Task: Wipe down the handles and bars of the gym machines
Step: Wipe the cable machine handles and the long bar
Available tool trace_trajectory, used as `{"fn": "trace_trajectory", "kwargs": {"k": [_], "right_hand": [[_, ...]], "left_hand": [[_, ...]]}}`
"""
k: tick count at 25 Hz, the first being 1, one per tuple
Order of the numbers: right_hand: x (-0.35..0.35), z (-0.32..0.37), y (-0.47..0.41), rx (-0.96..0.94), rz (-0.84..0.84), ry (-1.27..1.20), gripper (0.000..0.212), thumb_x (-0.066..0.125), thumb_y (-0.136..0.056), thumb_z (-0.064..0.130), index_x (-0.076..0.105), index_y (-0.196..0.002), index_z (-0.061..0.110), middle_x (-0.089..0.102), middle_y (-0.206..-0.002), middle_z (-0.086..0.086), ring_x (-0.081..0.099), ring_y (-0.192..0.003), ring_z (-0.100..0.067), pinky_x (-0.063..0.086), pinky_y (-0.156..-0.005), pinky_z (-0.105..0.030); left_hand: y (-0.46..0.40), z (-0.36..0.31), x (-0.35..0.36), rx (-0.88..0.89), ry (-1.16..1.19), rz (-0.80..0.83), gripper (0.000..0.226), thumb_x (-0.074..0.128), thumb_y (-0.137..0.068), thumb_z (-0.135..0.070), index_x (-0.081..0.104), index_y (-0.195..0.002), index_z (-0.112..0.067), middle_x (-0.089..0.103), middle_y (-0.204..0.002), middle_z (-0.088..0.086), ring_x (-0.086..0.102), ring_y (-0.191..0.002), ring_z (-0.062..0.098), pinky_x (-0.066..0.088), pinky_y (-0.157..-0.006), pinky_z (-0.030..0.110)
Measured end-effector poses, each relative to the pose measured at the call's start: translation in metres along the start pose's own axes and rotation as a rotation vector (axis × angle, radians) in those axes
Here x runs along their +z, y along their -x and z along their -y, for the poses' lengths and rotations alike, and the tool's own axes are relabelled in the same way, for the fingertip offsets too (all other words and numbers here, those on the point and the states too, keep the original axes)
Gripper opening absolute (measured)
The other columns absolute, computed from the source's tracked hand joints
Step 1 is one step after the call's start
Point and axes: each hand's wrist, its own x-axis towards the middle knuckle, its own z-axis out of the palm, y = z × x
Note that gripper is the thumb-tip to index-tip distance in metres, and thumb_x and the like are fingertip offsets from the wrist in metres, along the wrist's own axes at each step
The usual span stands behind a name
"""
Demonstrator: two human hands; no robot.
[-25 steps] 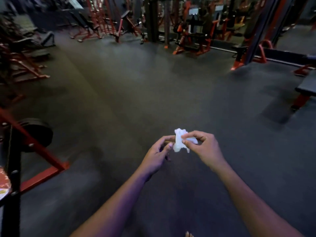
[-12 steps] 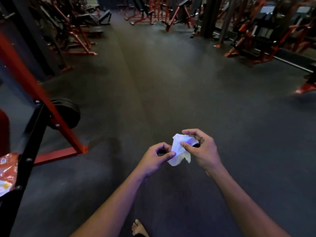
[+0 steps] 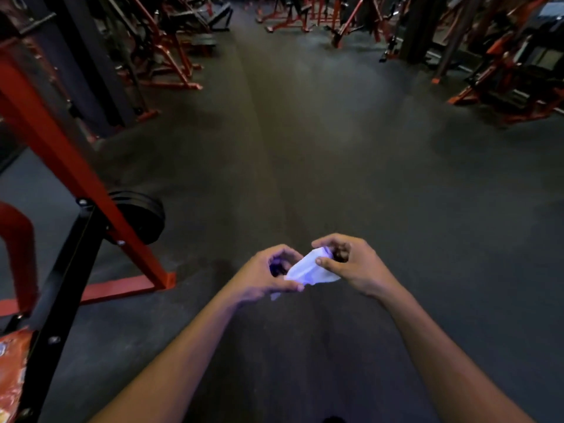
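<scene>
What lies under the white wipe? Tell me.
Below the white wipe, held by the left hand and right hand, only dark floor shows; the patch directly beneath is covered.

At centre, a thin, crumpled white wipe [image 3: 308, 270] looks like paper or soft cloth. The floor [image 3: 335, 166] is matt, grainy rubber. At nine o'clock, the machine frame [image 3: 61, 154] is smooth, orange-painted metal.

A dark rubber floor [image 3: 305, 166] was seen, dimly lit. Red-framed machines [image 3: 171, 56] were lined from ten to two o'clock; a black weight plate [image 3: 143, 215] was mounted at nine.
</scene>
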Motion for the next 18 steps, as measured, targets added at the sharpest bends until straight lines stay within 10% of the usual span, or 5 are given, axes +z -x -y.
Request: {"fn": "trace_trajectory", "kwargs": {"k": [5, 9, 18], "right_hand": [[0.0, -0.018, -0.12, -0.036, 0.011, -0.028, 0.007, 0.071, -0.094, 0.013, 0.074, -0.09, 0.018, 0.075, -0.085, 0.004, 0.064, -0.077, 0.0, 0.049, -0.072, -0.019], [-0.006, -0.028, -0.237, -0.06, 0.024, -0.066, 0.011, 0.069, -0.094, 0.012, 0.074, -0.087, 0.019, 0.074, -0.084, 0.003, 0.064, -0.076, -0.002, 0.049, -0.07, -0.021], [0.015, -0.002, -0.48, -0.255, 0.238, -0.019, 0.005, 0.069, -0.094, 0.028, 0.069, -0.089, 0.025, 0.072, -0.088, 0.008, 0.066, -0.08, -0.009, 0.052, -0.071, -0.031]], "left_hand": [[-0.074, 0.015, -0.063, -0.149, -0.026, -0.053, 0.03, 0.059, -0.104, -0.032, 0.07, -0.107, -0.004, 0.065, -0.088, 0.002, 0.052, -0.081, 0.011, 0.039, -0.07, 0.03], [-0.148, 0.017, -0.121, -0.171, -0.027, -0.067, 0.019, 0.068, -0.098, -0.014, 0.072, -0.117, -0.012, 0.073, -0.11, 0.015, 0.064, -0.095, 0.016, 0.051, -0.083, 0.032], [-0.263, -0.004, -0.25, -0.169, 0.061, -0.413, 0.023, 0.067, -0.099, -0.021, 0.072, -0.118, -0.009, 0.07, -0.092, 0.007, 0.059, -0.076, 0.012, 0.049, -0.068, 0.024]]}}
